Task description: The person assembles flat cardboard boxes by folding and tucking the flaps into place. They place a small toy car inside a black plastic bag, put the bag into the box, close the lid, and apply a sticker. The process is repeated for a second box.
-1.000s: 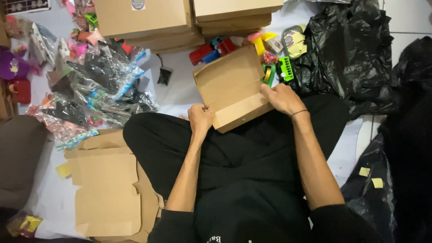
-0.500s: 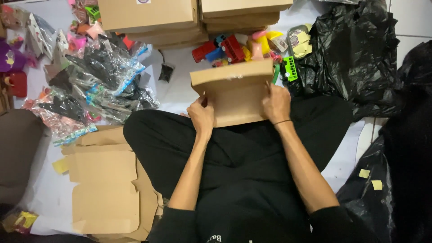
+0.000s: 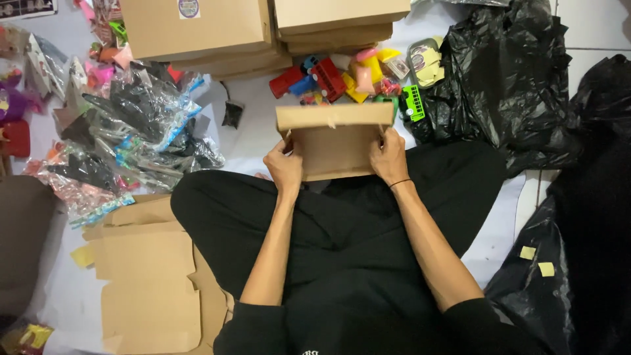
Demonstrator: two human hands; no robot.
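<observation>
Both hands, left hand (image 3: 284,167) and right hand (image 3: 389,156), grip a cardboard box (image 3: 334,140) above the lap; toys (image 3: 342,79) just behind it, black bags (image 3: 506,79) right, flat cardboard (image 3: 144,276) left

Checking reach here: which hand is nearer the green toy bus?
Right. The right hand grips the cardboard box just below the green toy bus; the left hand holds the box's far side.

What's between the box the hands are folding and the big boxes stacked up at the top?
In the head view, a heap of colourful plastic toys lies between the folded box and the stacked cardboard boxes.
</observation>
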